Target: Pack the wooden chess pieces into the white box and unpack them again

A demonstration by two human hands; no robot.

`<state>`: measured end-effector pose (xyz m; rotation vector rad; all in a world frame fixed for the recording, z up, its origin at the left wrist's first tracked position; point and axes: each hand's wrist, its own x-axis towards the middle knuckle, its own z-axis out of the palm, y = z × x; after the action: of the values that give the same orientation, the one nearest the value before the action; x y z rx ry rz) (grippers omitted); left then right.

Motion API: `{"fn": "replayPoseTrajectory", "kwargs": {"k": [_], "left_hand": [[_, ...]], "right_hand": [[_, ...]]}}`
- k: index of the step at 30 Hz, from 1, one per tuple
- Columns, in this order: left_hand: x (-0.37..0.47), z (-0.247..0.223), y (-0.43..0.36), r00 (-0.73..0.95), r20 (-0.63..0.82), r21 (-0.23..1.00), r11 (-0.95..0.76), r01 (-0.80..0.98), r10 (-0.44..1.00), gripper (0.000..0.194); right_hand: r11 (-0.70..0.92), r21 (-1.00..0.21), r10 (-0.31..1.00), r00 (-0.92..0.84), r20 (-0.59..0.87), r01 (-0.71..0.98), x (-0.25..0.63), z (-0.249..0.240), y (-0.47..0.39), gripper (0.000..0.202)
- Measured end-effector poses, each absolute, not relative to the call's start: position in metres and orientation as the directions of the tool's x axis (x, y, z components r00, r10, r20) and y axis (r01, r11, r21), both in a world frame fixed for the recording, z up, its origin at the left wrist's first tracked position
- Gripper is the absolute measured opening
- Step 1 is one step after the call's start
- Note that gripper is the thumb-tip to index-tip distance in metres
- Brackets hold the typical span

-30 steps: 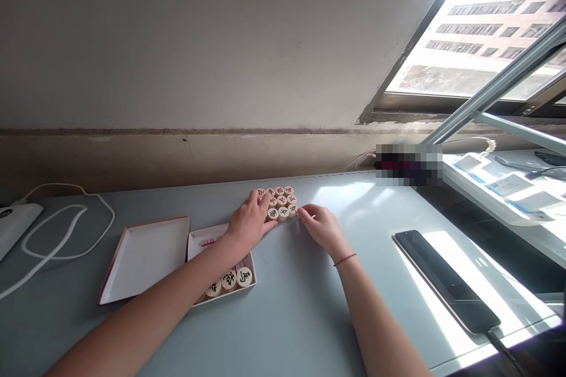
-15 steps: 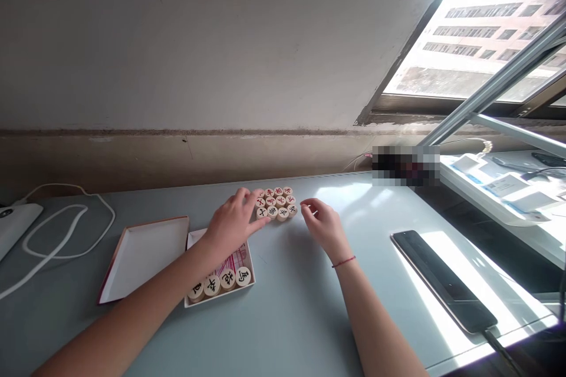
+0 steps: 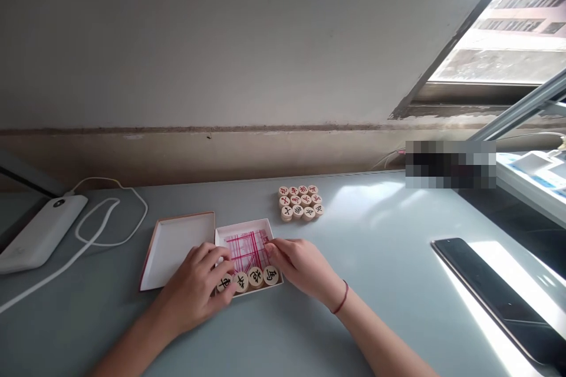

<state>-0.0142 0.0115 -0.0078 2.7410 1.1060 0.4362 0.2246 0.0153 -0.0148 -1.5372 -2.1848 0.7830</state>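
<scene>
round piece (image 3: 224, 283) under part-spread left hand (image 3: 198, 283) seems to be getting reached for, snug pinch needed next; whether box (image 3: 254, 226)'s pinched by right hand (image 3: 303, 260) can't be told.

Sixteen disc tops (image 3: 270, 275), two box halves (image 3: 183, 247)

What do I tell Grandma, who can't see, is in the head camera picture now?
A person's left hand and right hand are at an open white box showing four black-marked Chinese chess pieces. More pieces, marked red or black, stand grouped farther back on the grey desk. A lid lies left, a phone far right.
</scene>
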Motion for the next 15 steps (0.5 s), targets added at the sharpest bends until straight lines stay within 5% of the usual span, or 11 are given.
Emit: {"fn": "replayPoseTrajectory", "kwargs": {"k": [15], "left_hand": [[-0.0124, -0.0164, 0.0042, 0.671, 0.376, 0.178, -0.761, 0.624, 0.639, 0.031]], "right_hand": [[0.169, -0.741, 0.947, -0.315, -0.060, 0.650, 0.2291, -0.0149, 0.0123, 0.039]]}}
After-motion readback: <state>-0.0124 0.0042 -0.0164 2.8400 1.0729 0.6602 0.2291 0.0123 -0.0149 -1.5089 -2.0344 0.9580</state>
